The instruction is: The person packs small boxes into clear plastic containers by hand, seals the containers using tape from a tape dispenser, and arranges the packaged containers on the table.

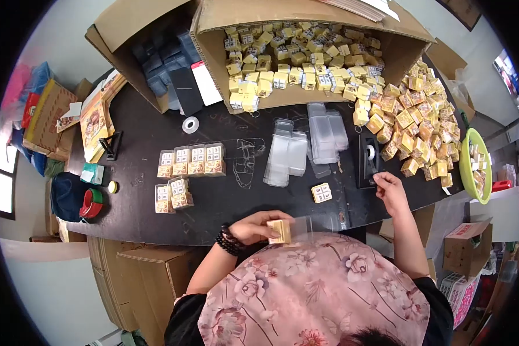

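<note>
My left hand (255, 228) is closed around a small yellow box (280, 230) close to my body. A clear plastic case (301, 229) sticks out to the right of that box. At the front end of a black tape dispenser (363, 164), the fingers of my right hand (393, 193) are pinched together; what they grip is too small to make out. Between my hands, farther up the table, lies a printed yellow block of small boxes (322, 192). Flat clear plastic cases (288, 153) lie stacked beyond it.
Filled clear packs (191, 160) stand in rows at left. A large cardboard box (305, 97) full of small yellow boxes is at the back. More yellow boxes (412, 118) are heaped at right, beside a green basket (469, 167). A tape roll (190, 124) lies back left.
</note>
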A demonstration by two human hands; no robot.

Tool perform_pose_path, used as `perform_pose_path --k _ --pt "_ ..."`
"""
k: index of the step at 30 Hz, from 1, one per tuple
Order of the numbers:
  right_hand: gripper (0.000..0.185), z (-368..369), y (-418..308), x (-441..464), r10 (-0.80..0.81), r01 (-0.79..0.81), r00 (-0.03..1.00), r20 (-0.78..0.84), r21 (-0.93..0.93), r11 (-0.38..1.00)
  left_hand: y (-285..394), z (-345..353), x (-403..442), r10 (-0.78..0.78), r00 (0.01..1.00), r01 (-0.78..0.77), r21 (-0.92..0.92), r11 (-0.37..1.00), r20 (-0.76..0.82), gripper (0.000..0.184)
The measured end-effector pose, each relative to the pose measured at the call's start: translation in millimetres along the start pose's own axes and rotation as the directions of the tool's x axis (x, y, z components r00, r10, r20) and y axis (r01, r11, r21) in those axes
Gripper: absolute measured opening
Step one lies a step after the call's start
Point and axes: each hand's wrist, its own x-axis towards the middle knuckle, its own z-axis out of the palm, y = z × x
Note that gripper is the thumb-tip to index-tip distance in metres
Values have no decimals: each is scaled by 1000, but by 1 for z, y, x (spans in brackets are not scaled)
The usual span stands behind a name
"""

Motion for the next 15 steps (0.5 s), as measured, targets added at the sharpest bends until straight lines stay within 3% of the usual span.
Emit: perform_pose_path --k 1,2,3,4,5,6,7,8,9,10,11,12,14,15 --pt "13 -8 5 4 28 -28 1000 5 13 1000 6 7 -3 83 996 -85 -31 996 -45 54" --pt "16 -9 22 13 -343 291 927 -150 -287 913 11 13 -4 159 983 -165 -62 984 -90 51" --pt "21 -3 36 16 -684 480 710 -167 -595 644 9 7 -4 216 969 -231 -130 964 -124 48" --pt "30 29 -2 -24 -671 442 724 -159 -641 628 10 9 -3 273 952 -298 -212 931 -140 47" --pt "31 46 -7 -35 -746 570 665 -27 -628 530 12 11 -4 270 945 -308 -223 925 -185 46" --pt "32 63 -15 -51 -630 594 761 155 -558 579 14 12 -4 269 935 -321 -230 919 -232 45" --pt "38 77 -17 -57 -549 651 753 363 -536 538 13 9 -1 300 928 -343 -193 919 -221 42" --pt "45 90 -9 -50 -587 782 612 530 -518 346 12 7 2 296 930 -338 -193 921 -217 42" --pt "53 102 -4 -48 -529 785 616 584 -504 359 10 5 5 316 913 -346 -79 935 -257 44" --pt "54 106 8 -35 -511 816 573 641 -502 286 10 5 8 342 892 -347 38 937 -295 47" --pt "56 108 16 -24 -486 844 528 697 -492 212 11 9 9 344 892 -348 40 937 -294 47" --pt "56 109 14 -24 -487 846 525 698 -490 211 14 15 11 346 883 -361 10 932 -317 49" --pt "50 111 10 -24 -398 747 656 641 -477 463 14 19 14 353 869 -382 -17 924 -346 52" --pt "48 112 11 -27 -322 592 719 616 -302 747 12 20 15 382 845 -398 38 917 -374 56"
